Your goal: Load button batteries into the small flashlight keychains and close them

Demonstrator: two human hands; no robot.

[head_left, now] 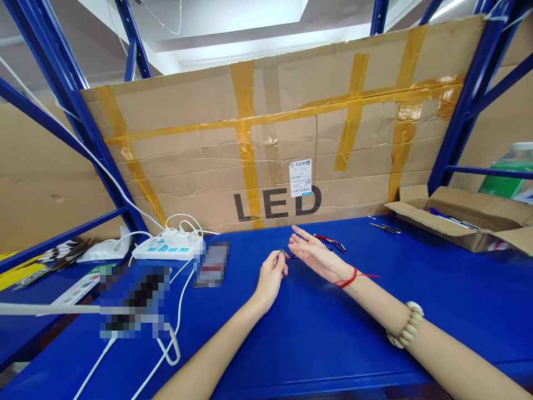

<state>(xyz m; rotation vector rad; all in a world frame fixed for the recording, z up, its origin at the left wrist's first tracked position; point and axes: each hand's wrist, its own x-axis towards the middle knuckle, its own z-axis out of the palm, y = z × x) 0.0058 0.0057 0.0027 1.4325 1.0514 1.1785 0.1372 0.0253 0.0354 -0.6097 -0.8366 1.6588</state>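
Observation:
My left hand [271,276] is closed above the middle of the blue table, a small metal piece [282,253] pinched between thumb and fingers. Most of that piece is hidden, and its kind cannot be made out. Just to the right, my right hand [316,255] is open, its fingers stretched out and the palm turned toward the left hand. It appears to hold nothing. Behind the right hand, a red carabiner [331,243] lies on the table, partly covered by the hand. A small purple bit [293,256] shows below the right fingertips.
A white power strip [169,248] with plugs and cables stands at the left, beside a dark phone [213,265]. Keys [385,228] lie at the back right, near an open cardboard box [453,222]. A large taped cardboard sheet [200,166] closes off the back.

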